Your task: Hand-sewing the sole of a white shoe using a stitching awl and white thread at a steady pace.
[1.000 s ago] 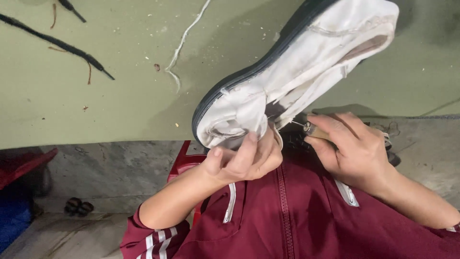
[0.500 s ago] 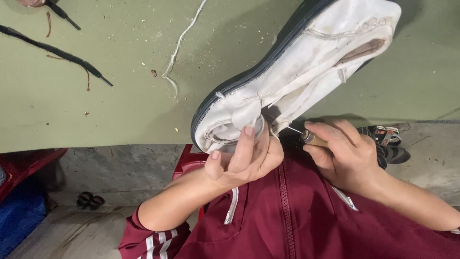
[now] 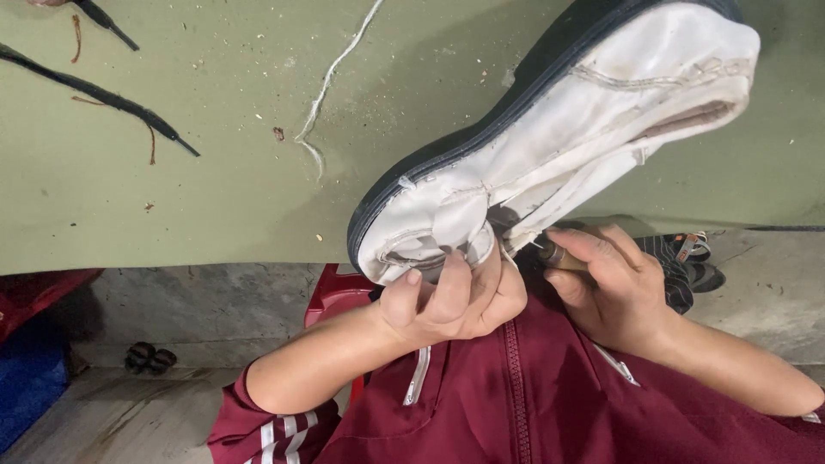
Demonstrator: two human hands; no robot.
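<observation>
Left hand (image 3: 451,301) grips the toe of the white shoe (image 3: 559,146), fingers curled over the toe cap and thumb pressing on its front, so it is closed on the shoe and holding it up in front of the chest. Right hand (image 3: 606,283) is pinched narrow around a small tool with a brownish handle (image 3: 563,256), its tip set against the seam where the upper meets the dark sole (image 3: 481,129) — the tip itself is hidden, so it may be an awl or a needle; I cannot tell which.

Judging by the grip, the step in hand is stitching or prying along the toe seam. The next move calls for the left hand to keep the toe braced while the right drives the tool in a controlled push, away from the fingers just beside it.

By size: the green counter (image 3: 172,189) fills the upper view, with the shoe held above its near edge and over the person's maroon zip jacket (image 3: 516,412). A red plastic stool (image 3: 335,292) shows below the left wrist. A dark sandal (image 3: 687,258) lies on the concrete floor beyond the right hand. Black laces (image 3: 94,90) and a white cord (image 3: 331,77) lie loose on the counter, well apart from the shoe.

No container shows — nothing here holds anything.
</observation>
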